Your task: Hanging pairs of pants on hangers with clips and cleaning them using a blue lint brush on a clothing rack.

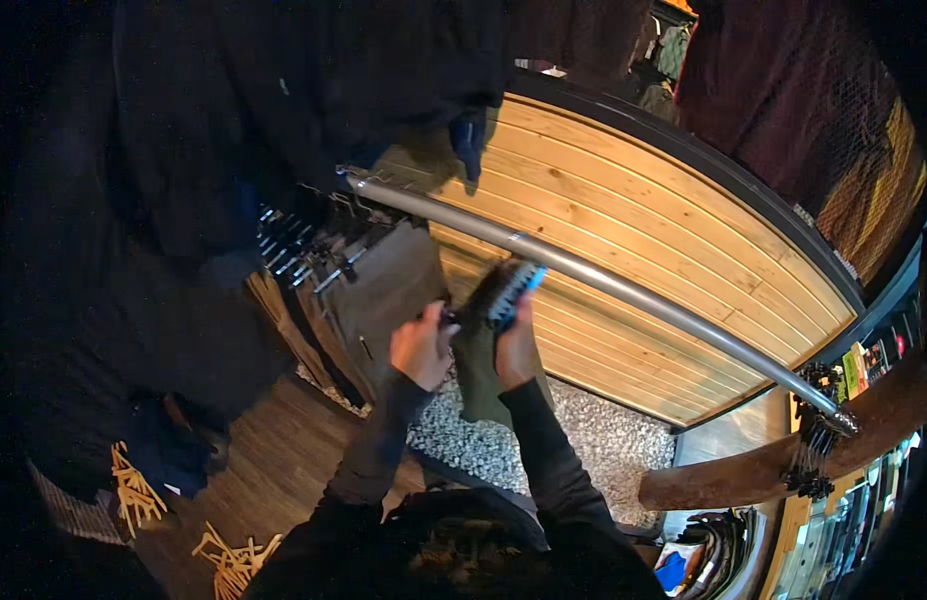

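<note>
In front of me, below a grey metal rail (pixel 624 281), my two hands are raised around a dark olive garment (pixel 484 375) that hangs down between them. My right hand (pixel 517 345) is closed on the garment's upper part, where a dark piece with a bright bluish edge (pixel 514 295) shows, blurred. My left hand (pixel 422 345) is closed at the garment's left side. A small dark piece sticks up from its fingers, too unclear to name. Left of it, brown and grey trousers (pixel 384 290) hang in a row from clip hangers (pixel 314 255).
Behind the rail stands a wooden plank panel (pixel 624 215). Dark clothes (pixel 184 200) fill the left side. Wooden hangers (pixel 234 565) lie on the floor at lower left. Speckled stones or carpet (pixel 464 440) cover the ground below. Black hangers (pixel 819 450) cluster at the rail's right end.
</note>
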Demonstrator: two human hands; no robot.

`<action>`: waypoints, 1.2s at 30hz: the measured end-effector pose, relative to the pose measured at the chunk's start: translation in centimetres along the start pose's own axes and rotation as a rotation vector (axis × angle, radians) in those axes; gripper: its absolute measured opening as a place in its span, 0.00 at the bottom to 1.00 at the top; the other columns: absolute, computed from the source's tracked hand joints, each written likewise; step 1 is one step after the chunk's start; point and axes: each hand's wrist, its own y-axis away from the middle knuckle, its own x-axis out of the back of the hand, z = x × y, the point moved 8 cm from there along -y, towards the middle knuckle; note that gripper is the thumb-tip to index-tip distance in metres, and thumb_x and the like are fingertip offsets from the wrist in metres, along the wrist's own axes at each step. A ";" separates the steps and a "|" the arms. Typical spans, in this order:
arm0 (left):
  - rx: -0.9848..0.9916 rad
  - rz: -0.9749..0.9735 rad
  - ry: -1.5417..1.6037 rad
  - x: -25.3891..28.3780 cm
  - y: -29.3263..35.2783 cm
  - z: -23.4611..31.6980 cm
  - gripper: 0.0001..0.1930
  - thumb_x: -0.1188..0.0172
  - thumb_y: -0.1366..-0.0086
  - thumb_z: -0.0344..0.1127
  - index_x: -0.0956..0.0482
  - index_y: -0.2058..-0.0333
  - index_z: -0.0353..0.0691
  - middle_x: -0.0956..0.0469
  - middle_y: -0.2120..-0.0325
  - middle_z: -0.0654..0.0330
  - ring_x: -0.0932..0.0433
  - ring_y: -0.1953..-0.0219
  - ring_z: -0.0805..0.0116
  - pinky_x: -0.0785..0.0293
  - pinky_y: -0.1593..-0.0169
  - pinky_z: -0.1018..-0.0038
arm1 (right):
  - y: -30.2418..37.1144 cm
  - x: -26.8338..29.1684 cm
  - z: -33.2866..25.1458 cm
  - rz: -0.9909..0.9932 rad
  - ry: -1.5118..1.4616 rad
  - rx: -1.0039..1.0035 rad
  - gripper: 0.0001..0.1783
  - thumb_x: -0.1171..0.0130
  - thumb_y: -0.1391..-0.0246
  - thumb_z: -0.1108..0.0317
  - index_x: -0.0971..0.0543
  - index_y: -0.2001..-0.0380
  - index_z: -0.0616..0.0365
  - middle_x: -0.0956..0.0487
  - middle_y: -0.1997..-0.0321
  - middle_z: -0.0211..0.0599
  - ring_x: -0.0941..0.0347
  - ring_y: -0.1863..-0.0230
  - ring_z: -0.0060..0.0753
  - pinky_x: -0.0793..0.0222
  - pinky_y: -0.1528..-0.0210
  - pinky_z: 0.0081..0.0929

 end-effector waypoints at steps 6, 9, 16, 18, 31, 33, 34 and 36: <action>0.304 0.183 -0.139 7.7 -2.4 -10.8 0.13 0.41 0.34 0.41 0.22 0.55 0.43 0.19 0.72 0.45 0.20 0.67 0.41 0.27 0.66 0.50 | -7.1 -7.0 12.6 -0.180 0.122 -0.067 0.31 0.61 0.29 0.42 0.32 0.39 0.56 0.27 0.48 0.28 0.31 0.45 0.23 0.38 0.40 0.24; 0.273 0.335 -0.151 9.1 -2.7 -12.0 0.13 0.37 0.37 0.39 0.22 0.56 0.42 0.21 0.61 0.48 0.21 0.61 0.44 0.27 0.60 0.53 | -10.3 -5.3 14.9 -0.270 0.227 0.126 0.31 0.62 0.28 0.45 0.36 0.35 0.58 0.30 0.41 0.34 0.34 0.39 0.27 0.41 0.35 0.27; 0.192 0.490 -0.024 8.7 1.1 -4.1 0.16 0.38 0.43 0.29 0.25 0.55 0.38 0.30 0.54 0.48 0.33 0.50 0.46 0.37 0.46 0.56 | -2.0 3.8 8.5 0.016 0.610 -0.023 0.30 0.61 0.29 0.41 0.30 0.43 0.56 0.26 0.52 0.29 0.31 0.50 0.20 0.34 0.46 0.22; 0.042 0.288 0.211 3.2 1.1 -0.9 0.15 0.39 0.43 0.29 0.26 0.56 0.38 0.27 0.57 0.48 0.29 0.55 0.45 0.33 0.51 0.54 | 2.0 6.5 3.6 0.000 0.762 0.176 0.29 0.56 0.30 0.43 0.30 0.45 0.59 0.24 0.58 0.32 0.26 0.56 0.22 0.29 0.54 0.23; -0.975 -1.020 0.804 -19.2 22.3 37.3 0.18 0.32 0.44 0.32 0.22 0.55 0.39 0.22 0.59 0.52 0.23 0.54 0.48 0.27 0.52 0.59 | 47.1 33.7 -21.7 1.203 0.514 0.410 0.23 0.37 0.38 0.61 0.32 0.47 0.61 0.22 0.60 0.32 0.24 0.60 0.23 0.18 0.64 0.31; -1.042 -1.158 0.863 -20.0 26.1 41.9 0.18 0.32 0.44 0.33 0.22 0.54 0.39 0.22 0.59 0.51 0.23 0.54 0.47 0.27 0.52 0.59 | 52.8 34.5 -24.6 1.412 0.537 0.528 0.24 0.33 0.42 0.60 0.29 0.51 0.63 0.21 0.62 0.34 0.23 0.62 0.24 0.20 0.67 0.25; -1.095 -1.201 0.881 -20.1 28.6 44.4 0.18 0.33 0.42 0.36 0.23 0.53 0.40 0.24 0.59 0.53 0.25 0.54 0.47 0.28 0.53 0.58 | 56.9 36.4 -25.3 1.500 0.621 0.561 0.23 0.32 0.43 0.59 0.27 0.52 0.63 0.21 0.62 0.34 0.23 0.63 0.24 0.24 0.63 0.24; -1.162 -1.275 0.885 -21.0 32.7 49.0 0.18 0.33 0.42 0.36 0.23 0.53 0.40 0.24 0.60 0.53 0.25 0.54 0.47 0.28 0.53 0.58 | 63.3 40.5 -25.7 1.666 0.643 0.540 0.23 0.32 0.44 0.59 0.27 0.53 0.64 0.21 0.61 0.35 0.23 0.63 0.24 0.25 0.61 0.24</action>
